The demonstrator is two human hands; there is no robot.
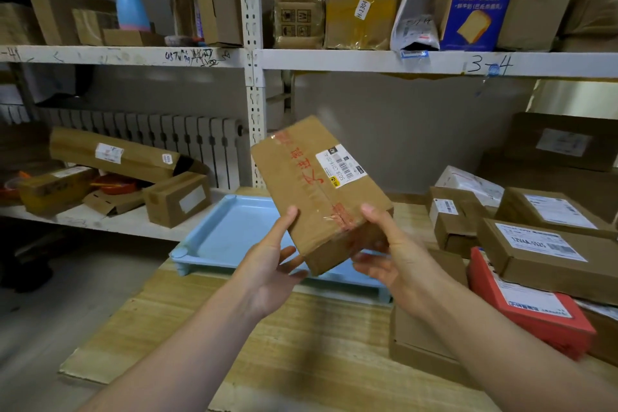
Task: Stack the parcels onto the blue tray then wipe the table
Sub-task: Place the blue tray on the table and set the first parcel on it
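Parcel (pixel 321 191) is up in the air over the blue tray (pixel 227 231), tilted, and I have it by its near end: left hand (pixel 271 257) and right hand (pixel 384 251) each curl a thumb over the top with fingers beneath. The tray looks bare, so I judge this the first one. Next I level it and lower it flat; more parcels wait on the desk (pixel 301 338).

The held parcel (pixel 317 191) is matt brown cardboard, sealed with glossy clear tape printed in red, with a smooth white paper label. The blue tray (pixel 230 231) looks like smooth plastic with a dull sheen. The tabletop (pixel 301 338) shows pale, streaky wood grain. The shelf frame (pixel 254 60) is white painted metal. A red box (pixel 535 321) looks like matt card.
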